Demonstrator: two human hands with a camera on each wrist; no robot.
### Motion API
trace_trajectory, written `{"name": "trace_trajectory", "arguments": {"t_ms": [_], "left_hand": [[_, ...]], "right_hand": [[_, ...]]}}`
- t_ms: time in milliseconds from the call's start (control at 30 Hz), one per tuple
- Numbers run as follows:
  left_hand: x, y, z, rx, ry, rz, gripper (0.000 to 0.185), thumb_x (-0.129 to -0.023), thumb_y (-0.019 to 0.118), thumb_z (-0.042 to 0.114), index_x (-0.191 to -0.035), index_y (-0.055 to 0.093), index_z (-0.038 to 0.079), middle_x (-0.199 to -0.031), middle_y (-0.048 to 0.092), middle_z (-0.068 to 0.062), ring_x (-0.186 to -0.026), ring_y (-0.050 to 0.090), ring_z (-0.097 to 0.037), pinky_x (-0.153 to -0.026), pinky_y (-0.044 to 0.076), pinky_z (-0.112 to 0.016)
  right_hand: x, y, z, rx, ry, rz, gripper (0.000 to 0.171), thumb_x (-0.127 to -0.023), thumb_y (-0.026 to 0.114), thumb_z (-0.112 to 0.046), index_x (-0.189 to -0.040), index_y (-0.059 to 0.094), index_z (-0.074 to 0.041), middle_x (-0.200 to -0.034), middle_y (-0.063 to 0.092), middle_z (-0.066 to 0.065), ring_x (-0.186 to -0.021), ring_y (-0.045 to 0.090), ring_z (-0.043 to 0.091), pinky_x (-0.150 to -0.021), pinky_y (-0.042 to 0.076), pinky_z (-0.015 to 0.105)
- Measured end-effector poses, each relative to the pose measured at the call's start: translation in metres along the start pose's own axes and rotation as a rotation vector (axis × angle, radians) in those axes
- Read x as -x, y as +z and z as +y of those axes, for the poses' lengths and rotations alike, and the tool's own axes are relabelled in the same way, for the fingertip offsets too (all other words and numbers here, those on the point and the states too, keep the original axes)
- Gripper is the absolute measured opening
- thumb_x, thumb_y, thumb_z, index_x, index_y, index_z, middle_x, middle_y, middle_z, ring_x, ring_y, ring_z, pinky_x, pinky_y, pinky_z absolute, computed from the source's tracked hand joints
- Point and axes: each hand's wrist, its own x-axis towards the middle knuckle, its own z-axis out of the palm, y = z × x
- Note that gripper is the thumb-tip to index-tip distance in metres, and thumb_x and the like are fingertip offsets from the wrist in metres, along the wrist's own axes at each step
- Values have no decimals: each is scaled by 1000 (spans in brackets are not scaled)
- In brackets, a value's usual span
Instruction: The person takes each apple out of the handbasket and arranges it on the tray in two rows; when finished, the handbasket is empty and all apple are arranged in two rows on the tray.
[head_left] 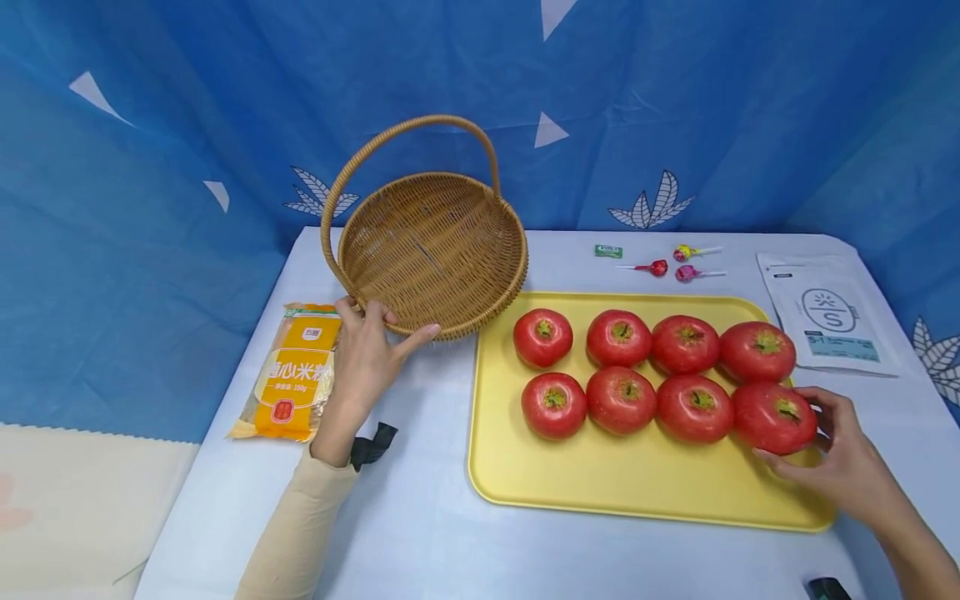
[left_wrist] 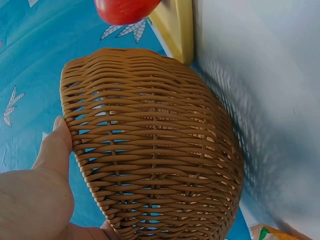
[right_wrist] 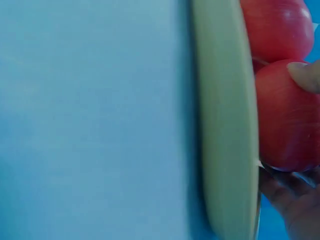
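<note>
A round wicker basket (head_left: pixel 435 250) with a tall arched handle stands at the back left, its open top tilted toward me. My left hand (head_left: pixel 371 354) grips its near left rim, the thumb lying along the edge. Seen in the left wrist view, the woven side of the basket (left_wrist: pixel 155 150) fills the middle beside the left thumb (left_wrist: pixel 57 145). On a yellow tray (head_left: pixel 600 479) sit two rows of red apples. At the tray's right end my right hand (head_left: pixel 847 450) holds the front-row apple (head_left: pixel 772 417), thumb on its near side and fingers around its right.
Left of the basket lies a bag of rice noodles (head_left: pixel 296 375). Behind the tray are lollipops (head_left: pixel 657 267) and a small green packet (head_left: pixel 608 251). A white pouch (head_left: pixel 825 317) lies at the back right. Blue curtain (head_left: pixel 675 108) hangs behind the white table (head_left: pixel 420 517).
</note>
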Motion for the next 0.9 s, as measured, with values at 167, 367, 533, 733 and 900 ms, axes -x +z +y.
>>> {"name": "trace_trajectory", "arguments": {"t_ms": [167,367,533,733,900], "left_hand": [[0,0,1,6,-3,0,67,-76,72,64,-95,48,4,-129,27,-26,-73,45,-28,-62,39,-33],[0,0,1,6,1,3,66,-76,73,62,-96,48,4,-130,28,-27,-74,45,-28,-62,38,-33],[0,0,0,8,9,8,65,-77,74,61,-96,48,4,-130,28,-27,-74,45,-29,-62,38,-33],[-1,1,-1,14,19,25,66,-76,73,62,-96,48,4,-131,28,-27,-74,47,-29,-61,39,-33],[-2,1,-1,23,18,47,66,-76,73,63,-96,47,6,-132,28,-27,-73,48,-29,-61,39,-33]], "right_hand": [[1,1,2,8,-28,5,112,-72,87,-8,-150,6,-8,-140,29,32,-124,28,28,-83,17,-7],[0,1,-1,42,-44,-5,116,-70,88,-13,-149,3,-4,-137,30,34,-118,30,47,-76,19,-8],[2,4,-2,54,-65,14,114,-71,88,-12,-148,4,-2,-137,29,34,-117,30,50,-80,15,-8],[6,4,-9,37,-99,71,114,-71,87,-8,-150,4,-4,-141,28,33,-123,27,52,-102,10,1],[5,-1,-20,19,-123,113,108,-73,83,-1,-152,9,-4,-148,24,34,-133,23,56,-119,12,56]]}}
